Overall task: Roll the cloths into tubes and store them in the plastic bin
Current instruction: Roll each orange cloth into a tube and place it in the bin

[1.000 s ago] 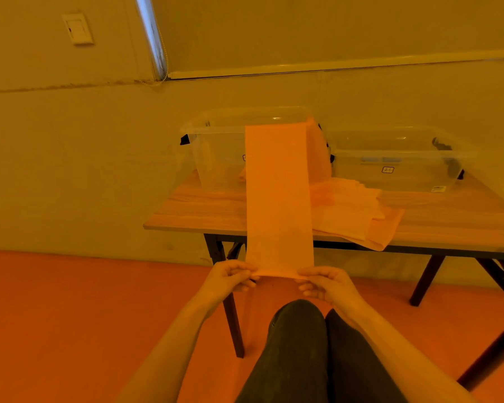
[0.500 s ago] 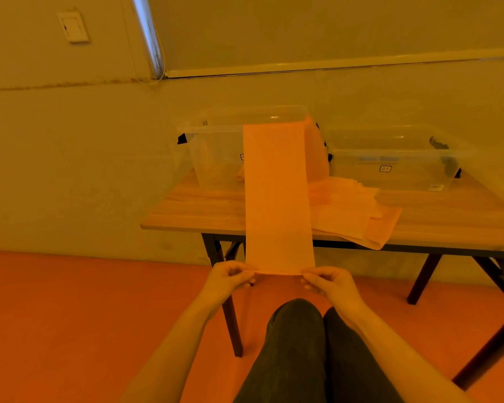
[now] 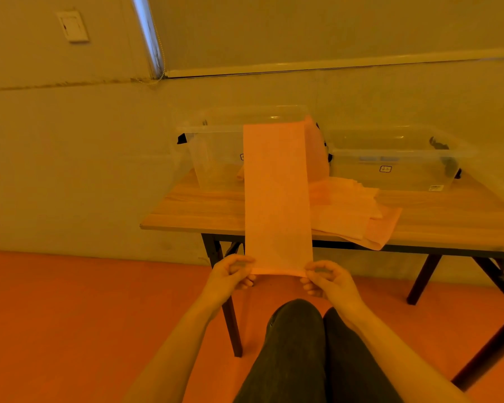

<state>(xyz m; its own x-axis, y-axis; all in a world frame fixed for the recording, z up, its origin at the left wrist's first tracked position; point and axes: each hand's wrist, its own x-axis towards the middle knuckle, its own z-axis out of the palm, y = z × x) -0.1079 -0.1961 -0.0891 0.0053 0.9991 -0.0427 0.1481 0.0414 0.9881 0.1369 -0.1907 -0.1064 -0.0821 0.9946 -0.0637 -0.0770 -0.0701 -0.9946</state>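
A long orange cloth strip [image 3: 277,196] stretches from the left plastic bin [image 3: 216,158] over the table edge down to my hands. My left hand [image 3: 230,279] pinches its near left corner, and my right hand [image 3: 326,279] pinches its near right corner, both below the table edge and above my knees. A pile of folded orange cloths [image 3: 349,210] lies on the table to the right of the strip. A second clear plastic bin [image 3: 396,161] stands behind that pile. More orange cloth shows inside the left bin, behind the strip.
The wooden table [image 3: 195,210] has black folding legs [image 3: 227,303] close to my left hand. My knees in dark trousers [image 3: 300,344] sit below the hands. A plain wall runs behind the table and the floor is orange.
The near end of the strip, slightly curled a second ago, now lies flatter between my fingers. My hands have shifted a little and the view has drifted slightly.
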